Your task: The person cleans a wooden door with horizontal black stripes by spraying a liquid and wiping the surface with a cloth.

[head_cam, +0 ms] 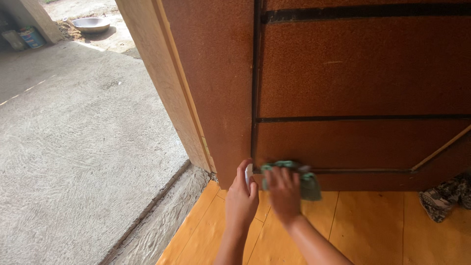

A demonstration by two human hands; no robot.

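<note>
A person's two bare hands work at the bottom edge of a reddish-brown wooden door point(343, 73) with dark grooves, low in the view at about six o'clock. The left hand point(241, 194) has its grip clenched around a small white object point(248, 172) at the door's lower corner, while just beside it, at three o'clock from it, the right hand point(283, 191) presses a bunched green cloth point(306, 181) flat against the door, its grip grasping the cloth. Orange floorboards point(373, 230) lie beneath, a grey concrete yard point(83, 147) spreads at nine o'clock, and a metal basin point(91, 24) sits at eleven o'clock.
</note>
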